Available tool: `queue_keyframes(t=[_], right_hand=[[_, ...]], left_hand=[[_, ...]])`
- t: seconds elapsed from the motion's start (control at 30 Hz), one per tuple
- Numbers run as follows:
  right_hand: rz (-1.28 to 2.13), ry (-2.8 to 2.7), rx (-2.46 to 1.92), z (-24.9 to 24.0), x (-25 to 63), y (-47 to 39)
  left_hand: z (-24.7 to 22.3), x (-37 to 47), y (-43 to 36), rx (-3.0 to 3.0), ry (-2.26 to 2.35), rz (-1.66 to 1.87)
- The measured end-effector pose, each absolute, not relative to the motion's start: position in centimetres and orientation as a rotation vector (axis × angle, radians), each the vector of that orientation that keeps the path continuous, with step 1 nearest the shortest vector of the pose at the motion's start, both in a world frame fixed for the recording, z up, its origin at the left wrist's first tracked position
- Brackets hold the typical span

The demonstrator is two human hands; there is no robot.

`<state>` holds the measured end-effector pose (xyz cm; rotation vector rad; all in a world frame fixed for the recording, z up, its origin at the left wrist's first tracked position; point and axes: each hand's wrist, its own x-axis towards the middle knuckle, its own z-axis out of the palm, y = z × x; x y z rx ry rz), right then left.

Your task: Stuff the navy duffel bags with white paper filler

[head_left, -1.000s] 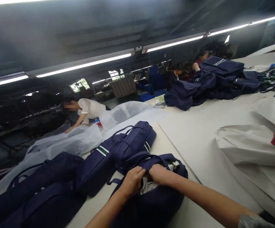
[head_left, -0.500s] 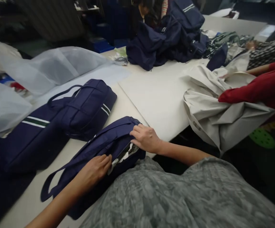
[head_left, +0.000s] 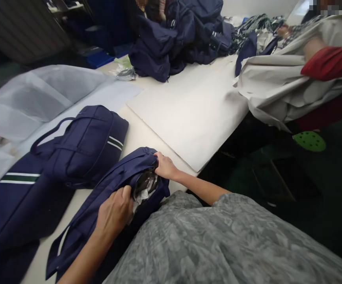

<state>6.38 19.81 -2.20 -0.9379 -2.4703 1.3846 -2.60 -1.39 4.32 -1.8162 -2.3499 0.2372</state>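
Note:
A navy blue bag lies at the table's near edge against my body, its opening parted. Crumpled whitish, shiny stuffing shows inside. My left hand is closed on the near-left part of the opening's edge, with its fingertips partly hidden. At the far end of the opening, my right hand pinches the rim. Just beyond lies a filled navy duffel bag with handles and a white-green-white stripe. It rests on another navy striped bag at the left.
Translucent plastic sheeting covers the table's left side. A pile of navy bags lies at the back. A white board lies on the table. At right, a person's red sleeve reaches over grey-beige fabric. A green perforated shoe is below.
The bag's opening is spread wider, showing more stuffing. My hands have shifted slightly left in the view. The person in red has raised the grey-beige fabric.

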Motion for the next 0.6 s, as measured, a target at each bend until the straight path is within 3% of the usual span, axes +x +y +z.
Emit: queue_keyframes(t=[0.2, 0.43, 0.6], right_hand=[[1.8, -2.025, -0.66, -0.6, 9.4, 18.7], [1.144, -2.23, -0.882, -1.7, 11.8, 19.0], [1.192, -2.48, -0.59, -3.0, 12.0, 20.9]], left_hand=[[3.8, -3.5, 3.8, -1.471, -2.192, 0.141], [4.3, -7.7, 7.2, -1.664, -2.163, 0.187], [3.8, -10.5, 10.4, -1.769, -2.06, 0.251]])
